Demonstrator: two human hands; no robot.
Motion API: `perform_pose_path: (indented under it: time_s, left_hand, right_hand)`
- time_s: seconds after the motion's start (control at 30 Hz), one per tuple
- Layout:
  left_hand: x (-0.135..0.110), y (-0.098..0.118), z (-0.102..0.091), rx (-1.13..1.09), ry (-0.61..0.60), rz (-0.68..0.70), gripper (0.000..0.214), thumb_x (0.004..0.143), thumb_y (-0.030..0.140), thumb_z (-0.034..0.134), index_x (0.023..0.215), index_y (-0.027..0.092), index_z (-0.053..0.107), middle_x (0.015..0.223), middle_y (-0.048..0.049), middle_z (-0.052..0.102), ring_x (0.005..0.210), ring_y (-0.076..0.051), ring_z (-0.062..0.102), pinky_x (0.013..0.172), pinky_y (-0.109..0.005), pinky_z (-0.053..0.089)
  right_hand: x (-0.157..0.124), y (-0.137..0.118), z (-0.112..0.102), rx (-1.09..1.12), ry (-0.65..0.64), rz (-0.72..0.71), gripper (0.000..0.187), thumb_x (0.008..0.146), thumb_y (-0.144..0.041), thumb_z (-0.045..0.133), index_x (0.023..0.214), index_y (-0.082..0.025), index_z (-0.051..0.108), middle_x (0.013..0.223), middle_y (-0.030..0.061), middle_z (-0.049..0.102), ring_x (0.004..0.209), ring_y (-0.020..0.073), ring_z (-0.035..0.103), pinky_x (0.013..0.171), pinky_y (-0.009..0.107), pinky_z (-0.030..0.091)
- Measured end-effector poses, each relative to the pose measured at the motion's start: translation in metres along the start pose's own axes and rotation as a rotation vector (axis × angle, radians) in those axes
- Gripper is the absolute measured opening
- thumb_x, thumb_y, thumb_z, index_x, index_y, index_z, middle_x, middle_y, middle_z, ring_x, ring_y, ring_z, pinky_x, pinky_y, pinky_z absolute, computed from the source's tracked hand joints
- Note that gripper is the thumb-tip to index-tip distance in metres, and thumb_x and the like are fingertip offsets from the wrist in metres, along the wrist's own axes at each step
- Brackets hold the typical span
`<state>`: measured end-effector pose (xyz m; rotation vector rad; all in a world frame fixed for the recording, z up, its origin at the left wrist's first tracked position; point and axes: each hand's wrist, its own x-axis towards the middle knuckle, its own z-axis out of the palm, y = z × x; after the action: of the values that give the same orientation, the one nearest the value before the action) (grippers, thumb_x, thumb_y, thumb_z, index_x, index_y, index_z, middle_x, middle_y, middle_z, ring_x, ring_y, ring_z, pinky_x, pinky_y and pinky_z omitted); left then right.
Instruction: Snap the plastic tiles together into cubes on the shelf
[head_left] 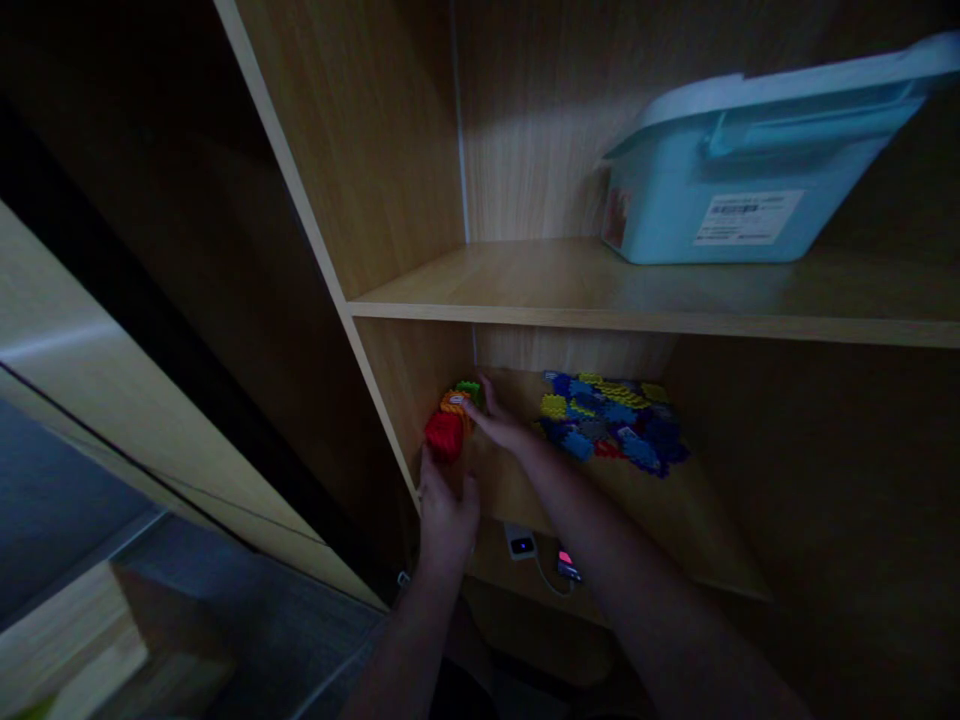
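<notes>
A small stack of toy blocks, red (444, 435), orange (454, 403) and green (469, 388), stands in the left corner of the lower shelf (697, 520). My left hand (445, 512) reaches up from below, its fingers curled against the red block's underside. My right hand (496, 418) stretches across beside the orange and green blocks, fingers extended and touching them. A flat heap of blue, yellow and red blocks (611, 420) lies further right on the same shelf, apart from both hands.
A pale blue lidded plastic bin (735, 180) sits on the upper shelf (600, 290). The cabinet's wooden side wall (360, 180) stands left of the blocks. A small white device with a cable (521, 545) and a pink-lit gadget (567, 565) lie at the lower shelf's front edge.
</notes>
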<state>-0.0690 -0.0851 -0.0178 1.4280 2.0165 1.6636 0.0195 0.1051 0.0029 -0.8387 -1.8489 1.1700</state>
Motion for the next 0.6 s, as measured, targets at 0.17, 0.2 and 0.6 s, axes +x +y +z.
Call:
perform_pose_path:
  time_s: [0.17,0.2,0.6]
  left_hand:
    - [0.023,0.012,0.024,-0.075,0.056,-0.090,0.070,0.098,0.042,0.060,0.158,0.013,0.039,0.160,-0.0244,0.047,0.153,-0.035,0.045,0.129,-0.053,0.037]
    - [0.027,0.015,0.029,-0.086,0.080,-0.109,0.067,0.100,0.044,0.058,0.156,0.012,0.041,0.158,-0.0250,0.048,0.153,-0.035,0.045,0.128,-0.052,0.037]
    - [0.097,0.028,0.098,-0.218,0.180,-0.387,0.052,0.105,0.061,0.045,0.128,0.015,0.054,0.133,-0.0225,0.068,0.124,-0.029,0.068,0.109,-0.042,0.051]
  right_hand:
    - [0.021,0.006,0.011,0.068,0.132,0.095,0.085,0.095,-0.084,0.043,0.159,-0.028,0.041,0.167,0.0121,0.043,0.156,0.0297,0.040,0.130,0.051,0.029]
    - [0.023,0.006,0.013,0.075,0.150,0.086,0.082,0.094,-0.083,0.047,0.157,-0.029,0.044,0.162,0.0118,0.050,0.151,0.0293,0.047,0.128,0.050,0.033]
    - [0.018,0.016,-0.017,0.136,0.448,-0.038,0.056,0.091,-0.069,0.061,0.127,-0.028,0.057,0.127,0.0066,0.069,0.118,0.0246,0.065,0.110,0.042,0.051]
